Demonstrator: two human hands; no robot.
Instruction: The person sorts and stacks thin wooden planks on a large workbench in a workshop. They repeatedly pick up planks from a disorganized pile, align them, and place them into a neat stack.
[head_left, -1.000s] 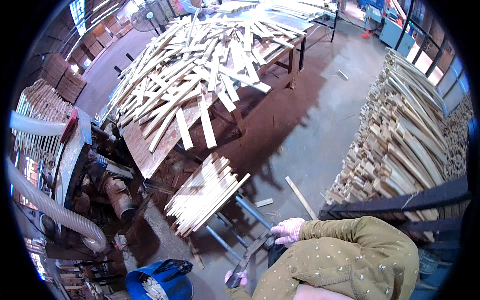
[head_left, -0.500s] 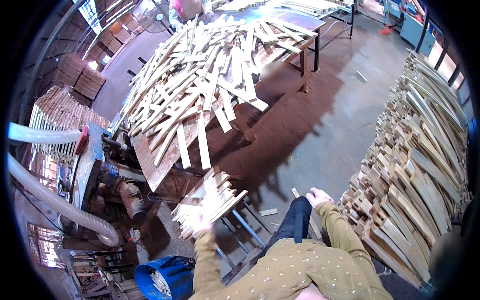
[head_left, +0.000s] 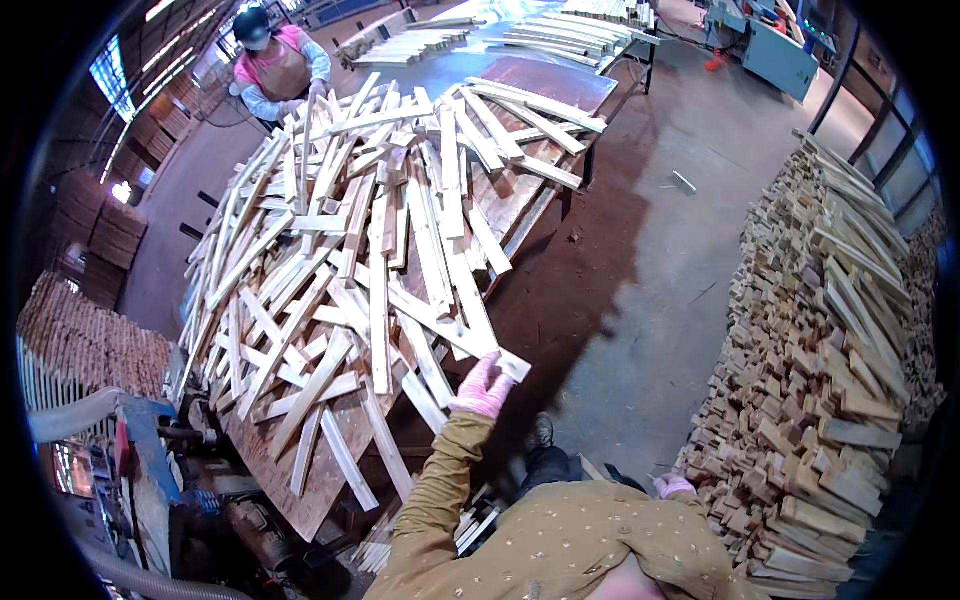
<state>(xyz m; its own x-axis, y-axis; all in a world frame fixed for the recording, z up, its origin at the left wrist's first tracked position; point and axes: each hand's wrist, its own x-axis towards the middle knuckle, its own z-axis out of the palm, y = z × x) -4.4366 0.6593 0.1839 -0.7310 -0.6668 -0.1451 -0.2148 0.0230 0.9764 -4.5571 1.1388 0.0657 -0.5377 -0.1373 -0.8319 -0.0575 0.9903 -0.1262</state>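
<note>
Stretched out over the near edge of the heaped table, my left hand has its fingers closed at the near end of a pale wooden slat. That slat slants out of a large loose heap of slats. My right hand is low at my right side, close to a stack of wooden pieces. Little of it shows past my sleeve, and its fingers are too small to make out. Below my left forearm, a bundle of slats is partly hidden by the arm.
Across the heap another person stands with hands at the slats. Machinery with a pale hose is at the left. More slats lie in rows at the table's far end. A small offcut lies on the floor.
My left hand has moved from the slat bundle at the lower left up to the heap's near edge. My right hand has drawn lower beside my body. The view has shifted toward the table.
</note>
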